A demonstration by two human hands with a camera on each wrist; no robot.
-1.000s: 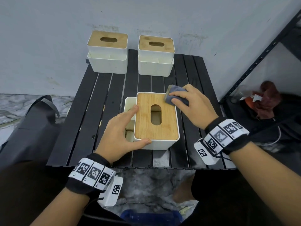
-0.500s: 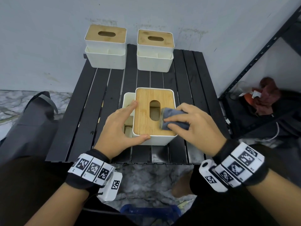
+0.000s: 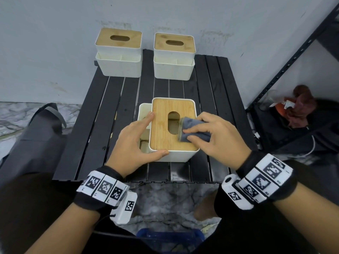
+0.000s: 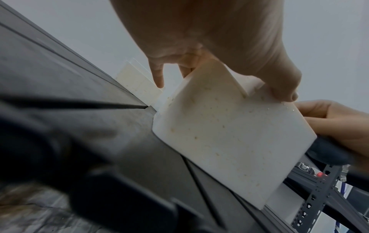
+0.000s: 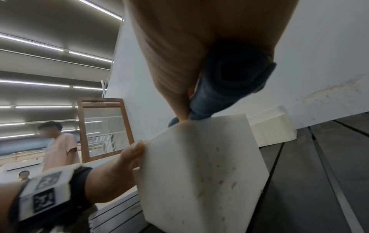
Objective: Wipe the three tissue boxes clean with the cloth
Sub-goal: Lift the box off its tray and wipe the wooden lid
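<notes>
The near tissue box [image 3: 161, 125], white with a bamboo lid, stands on the black slatted table [image 3: 102, 110]. My left hand [image 3: 139, 142] holds its near left corner, thumb on the front wall and fingers along the left side. My right hand [image 3: 214, 138] grips a folded grey cloth [image 3: 194, 130] and presses it on the lid just right of the slot. The two other boxes [image 3: 119, 52] [image 3: 174, 55] stand at the back by the wall. In the left wrist view the box's speckled front wall [image 4: 229, 141] shows. The right wrist view shows the cloth [image 5: 219, 94] on the box's top edge [image 5: 199, 173].
A dark metal shelf [image 3: 293, 57] with a red-brown rag [image 3: 300, 105] stands to the right. A dark bag [image 3: 34, 136] lies left of the table. A marble floor and a blue item [image 3: 170, 237] lie below the table's front edge. Two people [image 5: 58, 145] stand far behind.
My right hand slid the cloth from the lid's far right corner toward me, to beside the slot. In the last half second it hardly moved. The left hand kept its hold.
</notes>
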